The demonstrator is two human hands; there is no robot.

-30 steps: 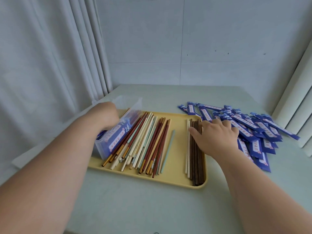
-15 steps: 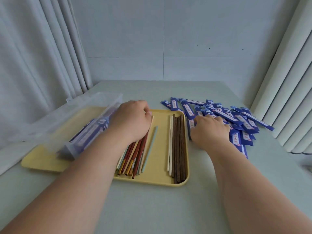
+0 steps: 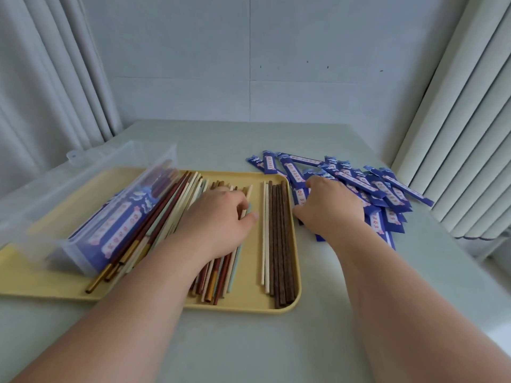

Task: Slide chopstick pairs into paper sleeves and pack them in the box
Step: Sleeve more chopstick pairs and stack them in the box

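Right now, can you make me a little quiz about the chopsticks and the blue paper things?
1. True or false: the dark brown chopsticks lie at the right side of the yellow tray.
2. Where does the right hand rest? A) on the pile of blue paper sleeves B) inside the clear box C) on the curtain
3. Fill in: the left hand lies on the mixed ______ in the tray.

Key: 1 true; 2 A; 3 chopsticks.
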